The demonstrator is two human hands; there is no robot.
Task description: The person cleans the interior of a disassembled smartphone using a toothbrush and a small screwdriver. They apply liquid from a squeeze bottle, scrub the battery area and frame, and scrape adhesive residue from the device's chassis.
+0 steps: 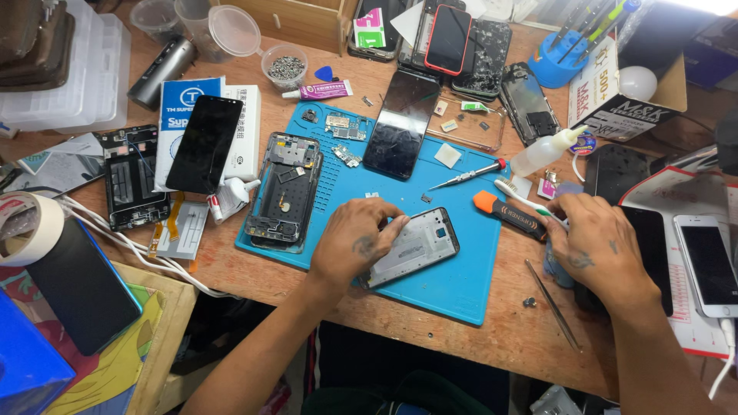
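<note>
Your left hand (pixel 355 242) is pressing down on a phone frame (pixel 411 248), fingers curled over its far-left end and gripping it. The frame is lying tilted on the near part of the blue mat (pixel 453 284), its right end pointing far-right. It is looking silvery grey inside, with a dark rim around it and a small cut-out window near the right end; no screen is sitting in it.

Your right hand (pixel 596 246) is closing around a toothbrush (pixel 526 201), white with a green streak, its bristled head pointing left over the counter (pixel 430 327) just past the mat's right edge. An orange-tipped tool (pixel 500 213) is lying just near the brush head.

On the mat you are also having one opened phone body (pixel 282 192) at the left, one dark screen panel (pixel 402 123) at the far side, and one screwdriver (pixel 467 175) with a red collar. Three small circuit pieces are lying between the body and the panel.

One squeeze bottle (pixel 547 151) is lying right of the screwdriver, and one pair of tweezers (pixel 553 305) is resting on the counter near your right wrist. One white phone (pixel 707 265) is lying at the far right edge.
</note>
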